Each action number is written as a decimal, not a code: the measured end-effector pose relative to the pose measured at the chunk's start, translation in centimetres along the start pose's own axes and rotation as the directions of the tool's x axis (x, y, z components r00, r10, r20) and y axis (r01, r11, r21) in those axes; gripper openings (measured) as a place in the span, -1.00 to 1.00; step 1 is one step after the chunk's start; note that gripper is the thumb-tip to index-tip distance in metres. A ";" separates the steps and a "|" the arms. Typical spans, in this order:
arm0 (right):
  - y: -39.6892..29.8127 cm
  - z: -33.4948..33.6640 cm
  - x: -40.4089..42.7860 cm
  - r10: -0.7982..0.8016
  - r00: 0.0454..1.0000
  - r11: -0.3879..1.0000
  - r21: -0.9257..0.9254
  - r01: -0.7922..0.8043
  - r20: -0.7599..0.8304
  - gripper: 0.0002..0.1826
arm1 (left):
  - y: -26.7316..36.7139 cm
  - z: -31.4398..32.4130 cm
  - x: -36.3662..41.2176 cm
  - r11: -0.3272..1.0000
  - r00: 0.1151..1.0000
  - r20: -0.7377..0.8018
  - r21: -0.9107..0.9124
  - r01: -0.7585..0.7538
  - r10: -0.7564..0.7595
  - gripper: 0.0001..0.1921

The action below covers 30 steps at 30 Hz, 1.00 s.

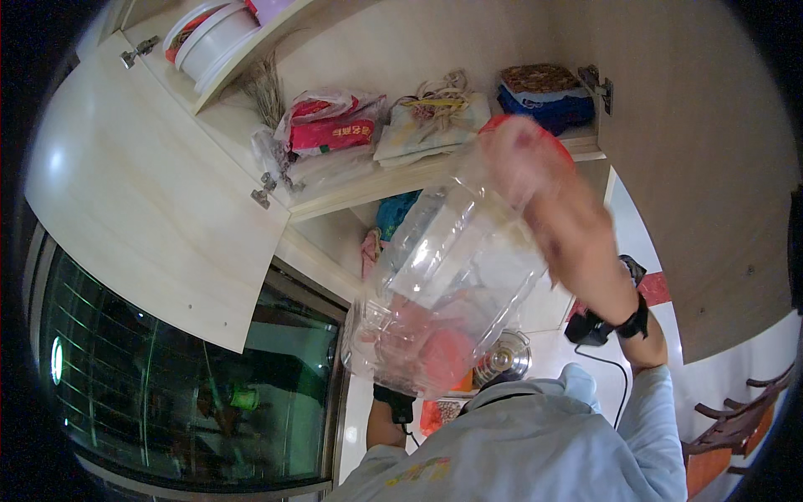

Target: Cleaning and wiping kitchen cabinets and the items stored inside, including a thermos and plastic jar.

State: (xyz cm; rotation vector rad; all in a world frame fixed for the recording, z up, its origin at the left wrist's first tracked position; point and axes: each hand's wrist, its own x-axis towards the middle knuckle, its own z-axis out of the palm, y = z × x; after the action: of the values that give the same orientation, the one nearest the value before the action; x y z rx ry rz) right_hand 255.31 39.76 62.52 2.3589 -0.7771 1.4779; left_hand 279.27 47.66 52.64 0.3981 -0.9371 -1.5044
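A large clear plastic container (452, 251) is held tilted in front of my chest, before an open cabinet. My right hand (530, 157), blurred, grips its red lid (558, 141) at the upper end. Behind the container's lower end, my left hand (408, 326) shows only through the clear plastic, and its exact hold is unclear. A round pinkish-red thing (446, 357) shows at that lower end; whether it is inside or behind cannot be told. Both wrists wear black straps with cables.
Open cabinet doors stand at left (157, 188) and right (696, 188). The shelf holds a red package in plastic (332, 128), folded cloth bags (433, 128) and blue folded fabric (549, 110). White tubs (219, 47) sit above. A metal pot (511, 357) and wooden chairs (728, 439) stand below.
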 end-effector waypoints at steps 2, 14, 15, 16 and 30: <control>0.9 -0.5 1.2 0.069 0.997 0.996 0.062 -0.066 -0.044 -0.52 | 0.1 0.2 0.2 1.000 1.000 0.004 -0.013 -0.005 0.005 -0.43; 0.3 0.0 1.7 -0.058 0.996 0.993 0.097 0.064 -0.065 -0.61 | -0.6 0.0 -0.4 0.994 0.998 -0.027 -0.092 -0.052 0.050 -0.46; 1.3 -0.4 2.1 -0.003 0.992 0.993 0.114 0.018 -0.127 -0.59 | -0.5 0.1 -0.1 0.995 0.999 -0.022 -0.086 -0.049 0.047 -0.46; 1.4 -0.4 1.8 -0.006 0.992 0.993 0.115 0.020 -0.125 -0.59 | -0.5 0.0 0.0 0.995 0.998 -0.025 -0.088 -0.054 0.052 -0.46; -2.6 2.8 -2.7 -0.351 0.936 0.907 0.235 0.350 -0.040 -0.74 | -0.2 0.2 0.1 0.988 0.997 -0.028 -0.139 -0.069 0.066 -0.49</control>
State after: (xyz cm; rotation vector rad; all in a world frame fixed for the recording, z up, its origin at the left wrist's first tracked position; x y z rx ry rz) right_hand 257.93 41.44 59.03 2.5029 -0.1591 1.4753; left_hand 278.99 47.63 52.58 0.2791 -0.8136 -1.4903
